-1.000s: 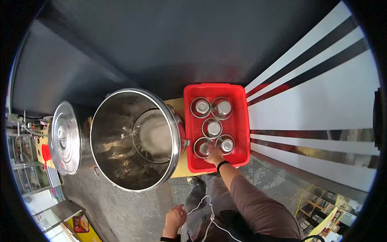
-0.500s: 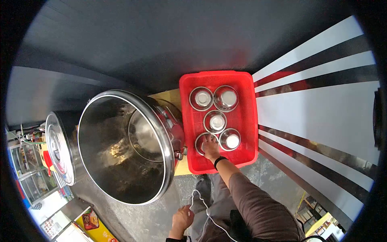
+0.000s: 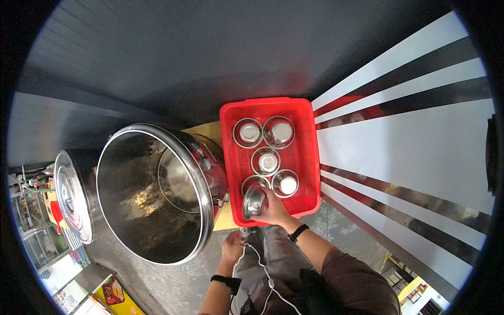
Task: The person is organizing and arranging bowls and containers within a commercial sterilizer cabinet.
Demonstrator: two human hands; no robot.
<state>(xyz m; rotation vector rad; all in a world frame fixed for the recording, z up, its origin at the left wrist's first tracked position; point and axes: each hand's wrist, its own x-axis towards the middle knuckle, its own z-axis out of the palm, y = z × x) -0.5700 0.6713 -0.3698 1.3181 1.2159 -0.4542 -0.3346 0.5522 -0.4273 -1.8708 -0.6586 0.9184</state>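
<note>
My right hand grips a shiny metal bowl by its side, fingers and thumb around it. The bowl is tilted above the near left part of a red plastic basket. Under it, another bowl shows only in part. Several more metal bowls stand bottom up in the basket, among them one in the middle and one at the near right. My left hand is closed, with nothing visible in it, in front of the basket beside a white cable.
Left of the basket stands a large open metal pot, its clamps facing the basket. A round metal lid stands on edge farther left. A dark wall rises behind, and a striped white panel borders the right.
My right hand has lifted a bowl from the near left of the basket and tilted it. My left hand has moved up toward the basket. The view has shifted slightly.
</note>
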